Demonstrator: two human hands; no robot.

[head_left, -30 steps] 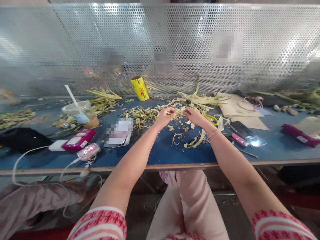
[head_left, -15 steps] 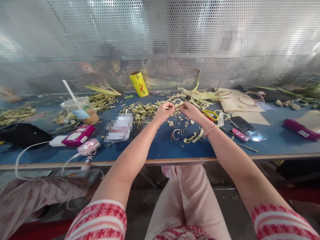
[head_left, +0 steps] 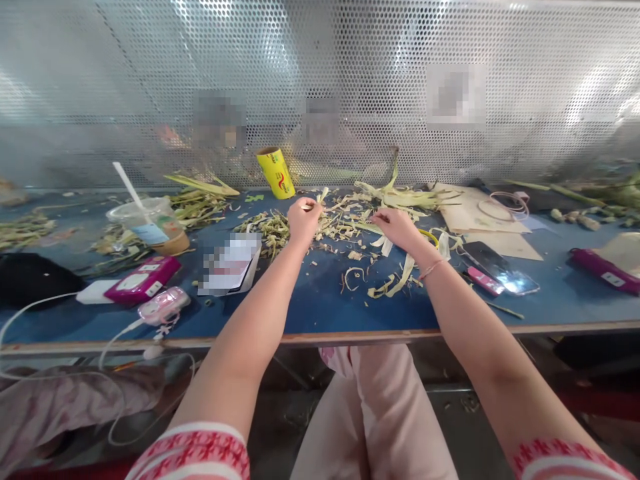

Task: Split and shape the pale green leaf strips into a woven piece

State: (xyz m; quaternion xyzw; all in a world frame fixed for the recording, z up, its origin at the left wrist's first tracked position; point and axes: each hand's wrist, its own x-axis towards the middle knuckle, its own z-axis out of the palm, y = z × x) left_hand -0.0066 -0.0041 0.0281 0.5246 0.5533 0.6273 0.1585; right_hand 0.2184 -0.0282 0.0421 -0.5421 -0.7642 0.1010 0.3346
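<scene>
Fingers of the left hand point(head_left: 303, 220) pinch a pale, thin husk strip point(head_left: 320, 197) raised above the blue table point(head_left: 320, 307); the right hand point(head_left: 397, 227) grips another dry strip point(head_left: 376, 230) among the scattered trimmings point(head_left: 280, 230). Risk: the brittle strip may tear if pulled sideways.

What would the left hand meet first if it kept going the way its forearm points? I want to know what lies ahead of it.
Likely the yellow roll by the perforated screen; the left hand grips a pale strip; depth unclear.
</scene>
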